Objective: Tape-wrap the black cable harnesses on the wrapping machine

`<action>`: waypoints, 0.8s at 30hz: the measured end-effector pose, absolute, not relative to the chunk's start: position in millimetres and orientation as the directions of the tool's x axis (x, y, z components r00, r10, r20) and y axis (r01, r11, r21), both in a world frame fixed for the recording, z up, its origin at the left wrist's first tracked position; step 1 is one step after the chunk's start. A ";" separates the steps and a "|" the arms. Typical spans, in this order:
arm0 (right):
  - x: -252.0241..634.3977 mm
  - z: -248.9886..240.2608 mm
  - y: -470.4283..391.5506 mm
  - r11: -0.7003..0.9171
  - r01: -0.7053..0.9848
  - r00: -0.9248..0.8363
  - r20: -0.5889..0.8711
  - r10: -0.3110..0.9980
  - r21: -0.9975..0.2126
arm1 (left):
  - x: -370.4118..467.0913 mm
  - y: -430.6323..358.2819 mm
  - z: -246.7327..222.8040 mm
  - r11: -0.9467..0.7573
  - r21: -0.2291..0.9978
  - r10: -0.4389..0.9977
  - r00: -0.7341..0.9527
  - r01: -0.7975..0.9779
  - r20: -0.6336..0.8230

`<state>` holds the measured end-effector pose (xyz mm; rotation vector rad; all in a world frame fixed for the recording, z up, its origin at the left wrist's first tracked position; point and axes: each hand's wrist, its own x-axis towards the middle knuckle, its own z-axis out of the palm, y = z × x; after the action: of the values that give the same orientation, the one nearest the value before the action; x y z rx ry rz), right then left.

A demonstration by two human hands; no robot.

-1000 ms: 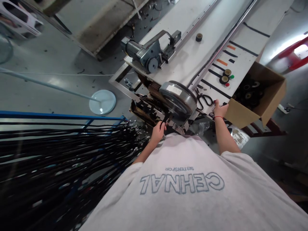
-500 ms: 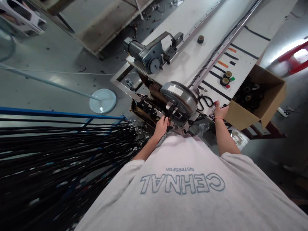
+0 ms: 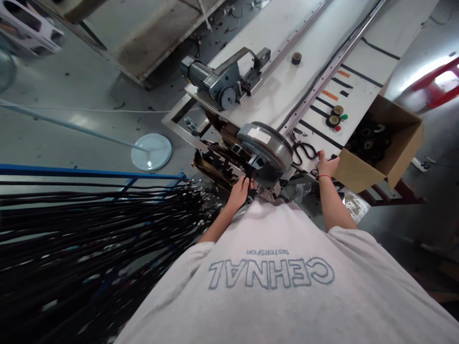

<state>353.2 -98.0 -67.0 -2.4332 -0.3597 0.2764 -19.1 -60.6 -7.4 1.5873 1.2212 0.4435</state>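
Beside the large round grey machine head [image 3: 265, 143], my left hand [image 3: 239, 192] is closed with the fingers pinched on a narrow black strip. The strip's lower end is hidden by the fingers. My right hand [image 3: 327, 166] is at the near edge of the white worktable [image 3: 279, 86], its fingers curled round the edge and partly hidden. Its thumb points up beside a small red button [image 3: 319, 154]. Black-handled scissors [image 3: 304, 152] lie on the table just left of that hand.
A cardboard box [image 3: 405, 148] of tape rolls adjoins the table on the right. Two tape rolls [image 3: 335, 117] lie by green and red buttons. A motor unit [image 3: 218, 81] is mounted at the table's left edge. Many black cables [image 3: 107, 210] hang on a blue rack at left.
My left hand has shifted slightly, and the black strip now shows upright between its fingers. My right hand keeps its place at the table edge. The whole view has drifted a little.
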 end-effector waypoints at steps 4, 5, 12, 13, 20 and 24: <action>352.6 -64.3 -97.2 -0.779 0.126 0.951 -0.150 0.272 -0.614 | -23.8 -66.0 -12.3 0.058 0.865 0.868 0.403 0.499 -0.291; 352.5 -63.7 -96.9 -0.782 0.127 0.950 -0.153 0.274 -0.611 | -23.8 -65.2 -13.6 0.052 0.861 0.874 0.394 0.506 -0.285; 352.2 -60.6 -96.3 -0.760 0.141 0.938 -0.160 0.307 -0.634 | -4.2 -33.0 -16.0 0.223 0.857 0.853 0.333 0.464 -0.402; 351.7 -59.4 -97.2 -0.749 0.146 0.934 -0.160 0.320 -0.646 | -2.9 -27.6 -15.2 0.341 0.848 0.799 0.350 0.406 -0.489; 337.5 -25.4 -85.9 -0.659 0.362 0.882 0.014 0.471 -0.659 | -18.1 0.8 -6.0 0.819 0.503 0.255 0.611 0.275 -0.749; 302.2 17.2 -16.1 -0.333 0.362 0.467 -0.139 0.873 -0.871 | -8.5 15.2 -3.8 0.703 0.492 0.182 0.538 0.514 -0.823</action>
<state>302.2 -16.1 17.2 -1.9000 -1.0333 0.7908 -8.5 15.2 -3.8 0.7974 1.0080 -0.2242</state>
